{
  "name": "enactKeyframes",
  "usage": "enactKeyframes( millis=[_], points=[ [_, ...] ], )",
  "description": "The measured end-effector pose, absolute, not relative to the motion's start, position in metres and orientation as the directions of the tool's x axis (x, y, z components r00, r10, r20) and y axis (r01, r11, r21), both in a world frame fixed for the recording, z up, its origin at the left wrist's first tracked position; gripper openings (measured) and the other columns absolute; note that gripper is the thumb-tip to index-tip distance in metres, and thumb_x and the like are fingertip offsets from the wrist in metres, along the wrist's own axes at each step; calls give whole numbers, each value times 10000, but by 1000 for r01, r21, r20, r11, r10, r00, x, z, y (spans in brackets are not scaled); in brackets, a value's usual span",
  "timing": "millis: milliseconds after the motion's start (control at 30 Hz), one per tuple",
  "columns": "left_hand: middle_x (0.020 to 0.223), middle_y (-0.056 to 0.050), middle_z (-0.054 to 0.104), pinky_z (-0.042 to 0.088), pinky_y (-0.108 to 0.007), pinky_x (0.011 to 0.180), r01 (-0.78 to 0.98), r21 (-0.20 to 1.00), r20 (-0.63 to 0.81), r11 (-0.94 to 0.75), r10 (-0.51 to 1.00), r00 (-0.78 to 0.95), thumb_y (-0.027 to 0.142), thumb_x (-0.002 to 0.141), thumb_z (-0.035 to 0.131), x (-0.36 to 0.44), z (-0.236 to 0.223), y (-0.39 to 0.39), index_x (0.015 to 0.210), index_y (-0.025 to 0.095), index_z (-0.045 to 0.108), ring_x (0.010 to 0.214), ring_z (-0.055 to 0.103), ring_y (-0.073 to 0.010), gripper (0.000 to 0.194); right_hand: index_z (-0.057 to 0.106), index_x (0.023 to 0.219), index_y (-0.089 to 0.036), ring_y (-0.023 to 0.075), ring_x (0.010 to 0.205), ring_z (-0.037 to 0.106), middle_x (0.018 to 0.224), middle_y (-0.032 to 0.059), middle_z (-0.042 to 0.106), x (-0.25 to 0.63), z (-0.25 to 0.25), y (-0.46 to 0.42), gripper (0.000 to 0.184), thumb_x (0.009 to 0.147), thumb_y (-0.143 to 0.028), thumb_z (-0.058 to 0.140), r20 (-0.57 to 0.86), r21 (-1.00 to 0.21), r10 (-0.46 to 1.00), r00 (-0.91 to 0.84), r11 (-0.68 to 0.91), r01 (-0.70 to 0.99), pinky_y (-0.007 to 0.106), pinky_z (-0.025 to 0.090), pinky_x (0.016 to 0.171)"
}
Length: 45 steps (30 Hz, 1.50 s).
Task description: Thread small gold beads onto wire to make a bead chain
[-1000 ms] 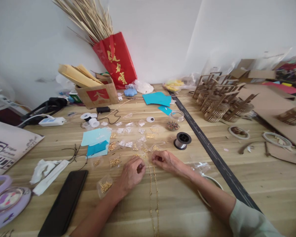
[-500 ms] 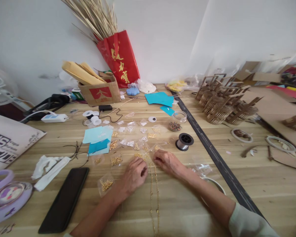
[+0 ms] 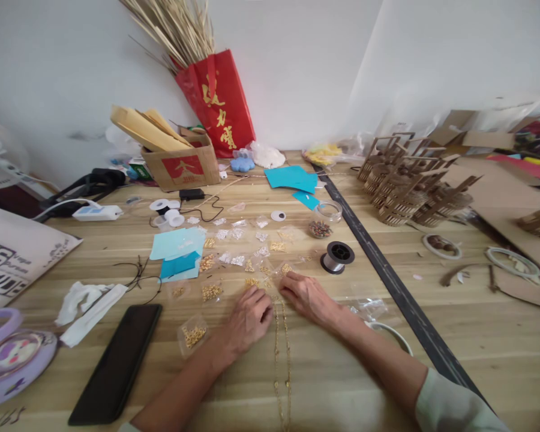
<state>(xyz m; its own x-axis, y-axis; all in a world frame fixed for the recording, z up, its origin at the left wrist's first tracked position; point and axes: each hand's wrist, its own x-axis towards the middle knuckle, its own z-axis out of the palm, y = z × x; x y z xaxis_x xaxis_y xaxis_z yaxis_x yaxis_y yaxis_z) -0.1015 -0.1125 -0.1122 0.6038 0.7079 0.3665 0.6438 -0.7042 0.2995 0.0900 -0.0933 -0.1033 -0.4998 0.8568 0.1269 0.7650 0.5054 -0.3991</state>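
Observation:
A thin gold chain [image 3: 287, 345] with small beads along it lies in two near-parallel strands, running from the near edge up to the gap between my hands. My left hand [image 3: 252, 313] rests on the table left of the chain's far end, fingers curled and closed. Just right of that end is my right hand [image 3: 308, 295], fingertips bent down and pressed together beside a small clear bag of gold beads [image 3: 285, 270]. What either hand pinches is hidden or too small to make out. Gold findings [image 3: 252, 282] lie just beyond my left fingers.
Bags of gold beads [image 3: 193, 336] and silver pieces lie left and beyond. A wire spool [image 3: 337, 258] stands to the right, near a jar of beads [image 3: 320, 229]. A black phone [image 3: 117, 363] lies left. Small wooden baskets [image 3: 402, 192] crowd the back right beyond a black strip [image 3: 387, 282].
My left hand has shifted slightly to the right, closer to the chain. My right hand and the chain look almost the same.

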Motion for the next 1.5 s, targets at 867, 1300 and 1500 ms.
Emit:
enactKeyframes(
  millis=[867,1300,1500],
  points=[
    [670,-27,569,421,-297,633,584,288,428,-759,647,631,109,844,518,-100,-117,-109,674,167,553,684,493,-173,184,561,779,-169,90,642,499,774,-8,541,90,-103,-92,150,918,-148,508,127,-360,852,-508,517,777,239,260,566],
    [681,-28,572,434,-299,645,574,297,424,-763,644,637,110,850,511,-100,-117,-110,677,170,550,699,504,-175,187,558,778,-168,93,620,511,764,0,554,89,-103,-91,161,924,-143,495,127,-314,848,-515,526,790,251,227,536],
    [689,-27,575,431,-293,649,561,328,420,-760,649,634,110,854,520,-100,-119,-110,693,170,558,709,505,-174,177,563,783,-166,93,613,498,765,4,550,89,-104,-92,177,935,-150,474,142,-307,846,-514,531,790,253,225,528]
  ],
)
